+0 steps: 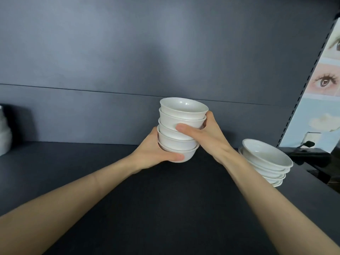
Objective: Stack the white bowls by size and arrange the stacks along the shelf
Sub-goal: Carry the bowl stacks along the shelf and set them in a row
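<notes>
A person is holding a stack of small white bowls [173, 141] over the dark shelf [165, 199], close to its back panel [147, 52]. The left hand [154, 151] is curling round the lowest bowl, thumb lying across its front. The right hand [206, 137] is clasping the middle of the stack, thumb pressing the third bowl from the top. Five bowls are nesting there, sitting a little unevenly; whether the foot of the stack is touching the shelf cannot be told.

Well apart to the right, a second stack of wider, shallower bowls [266, 161] is sitting on the shelf near its end, beside a poster of painted eyes [323, 83]. A pale, blurred object [4, 133] is standing at the far left edge.

Sorting by size is looking largely done, judging by the two uniform stacks, and no loose bowls are showing. What is remaining, it seems, is setting the small stack down and spacing the stacks along the shelf.
</notes>
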Motion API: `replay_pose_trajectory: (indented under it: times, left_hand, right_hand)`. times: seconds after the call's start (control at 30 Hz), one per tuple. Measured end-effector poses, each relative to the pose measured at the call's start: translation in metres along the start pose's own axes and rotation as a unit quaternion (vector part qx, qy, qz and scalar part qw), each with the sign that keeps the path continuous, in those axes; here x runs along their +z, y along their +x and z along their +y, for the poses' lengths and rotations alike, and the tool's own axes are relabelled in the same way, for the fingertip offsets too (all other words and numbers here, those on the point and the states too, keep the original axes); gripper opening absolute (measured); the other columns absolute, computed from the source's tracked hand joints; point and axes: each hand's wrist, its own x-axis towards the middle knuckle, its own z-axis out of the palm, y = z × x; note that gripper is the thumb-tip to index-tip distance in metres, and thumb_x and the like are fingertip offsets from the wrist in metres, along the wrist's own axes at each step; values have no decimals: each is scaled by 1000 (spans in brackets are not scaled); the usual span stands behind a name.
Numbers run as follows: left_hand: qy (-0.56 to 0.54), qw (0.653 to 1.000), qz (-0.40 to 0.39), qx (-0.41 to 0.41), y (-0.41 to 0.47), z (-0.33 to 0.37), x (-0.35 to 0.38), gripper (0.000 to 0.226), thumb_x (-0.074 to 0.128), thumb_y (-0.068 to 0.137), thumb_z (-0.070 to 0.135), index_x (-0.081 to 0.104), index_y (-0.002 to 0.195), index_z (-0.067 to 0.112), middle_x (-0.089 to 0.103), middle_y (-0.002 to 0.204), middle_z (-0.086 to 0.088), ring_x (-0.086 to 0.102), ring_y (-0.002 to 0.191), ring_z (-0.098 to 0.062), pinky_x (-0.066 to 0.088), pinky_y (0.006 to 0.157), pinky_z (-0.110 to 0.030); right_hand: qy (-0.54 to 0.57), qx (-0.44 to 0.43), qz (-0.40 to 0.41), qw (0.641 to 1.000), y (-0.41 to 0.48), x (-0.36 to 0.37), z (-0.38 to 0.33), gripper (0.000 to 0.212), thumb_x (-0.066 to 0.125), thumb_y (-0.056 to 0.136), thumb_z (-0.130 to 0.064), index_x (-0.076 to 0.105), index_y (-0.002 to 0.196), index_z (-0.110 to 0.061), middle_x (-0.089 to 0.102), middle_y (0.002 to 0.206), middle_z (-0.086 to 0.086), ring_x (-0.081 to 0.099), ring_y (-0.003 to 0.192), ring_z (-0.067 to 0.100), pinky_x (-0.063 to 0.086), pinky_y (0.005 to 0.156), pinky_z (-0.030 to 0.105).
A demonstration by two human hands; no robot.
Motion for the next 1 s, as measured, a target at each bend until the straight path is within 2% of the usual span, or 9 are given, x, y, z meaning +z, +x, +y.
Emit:
replay_pose_trajectory:
  times: [0.1, 0.23, 0.4, 0.53, 0.67, 0.8, 0.93, 1.0]
  left_hand:
    - [8, 999, 35, -9, -37, 14, -11, 70, 86, 64, 0, 50, 116, 30, 67, 109, 13, 64, 100, 3, 49, 77, -10]
    - [34, 996, 77, -31, -92, 28, -31, 70, 87, 63, 5, 53, 120, 27, 69, 111, 8, 65, 102, -2, 53, 84, -20]
    - [66, 984, 157, -42, -163, 49, -66, 63, 86, 63, 1, 55, 108, 31, 71, 100, 15, 66, 94, 1, 51, 74, -12]
    - [96, 974, 198, -51, -216, 64, -107, 65, 87, 63, 4, 57, 114, 30, 71, 103, 15, 66, 97, 0, 52, 78, -15]
    - [111, 961, 248, -53, -280, 76, -155, 60, 84, 65, -1, 56, 107, 33, 70, 95, 24, 65, 91, 6, 49, 71, -8]
    - [139, 947, 283, -62, -351, 78, -216, 58, 84, 65, 0, 54, 102, 33, 68, 86, 32, 64, 84, 11, 46, 68, -4]
    - [166, 935, 301, -84, -424, 76, -286, 57, 85, 64, 2, 60, 112, 21, 73, 97, 12, 68, 90, 1, 49, 72, -10]
    - [182, 931, 305, -90, -455, 73, -320, 58, 86, 65, 5, 61, 115, 19, 73, 101, 6, 68, 95, -5, 52, 77, -16]
  right_hand:
    - [16, -6, -44, 999, -18, 17, -14, 81, 85, 65, -29, 38, 131, -21, 58, 120, -11, 58, 105, 2, 51, 84, 22]
    - [38, -20, -96, 994, -46, 48, -34, 82, 85, 66, -28, 37, 132, -20, 57, 119, -11, 57, 104, 1, 50, 82, 22]
    - [52, -42, -165, 984, -77, 100, -65, 83, 85, 66, -30, 36, 133, -21, 56, 119, -13, 55, 106, 0, 48, 83, 21]
    - [73, -59, -213, 972, -100, 153, -96, 85, 85, 65, -30, 37, 135, -22, 56, 122, -11, 56, 105, 0, 49, 86, 24]
    - [92, -78, -258, 959, -130, 220, -127, 84, 84, 67, -30, 37, 135, -22, 56, 123, -10, 55, 104, -2, 48, 81, 19]
    - [112, -87, -296, 945, -168, 302, -158, 84, 86, 65, -30, 37, 132, -24, 56, 117, -15, 56, 102, -3, 48, 80, 18]
    - [119, -92, -323, 935, -209, 391, -188, 84, 87, 58, -41, 42, 127, -26, 59, 117, -14, 57, 108, 3, 49, 87, 23]
    - [110, -93, -325, 935, -224, 433, -200, 94, 85, 51, -50, 40, 130, -25, 59, 120, -12, 57, 110, 7, 49, 91, 29]
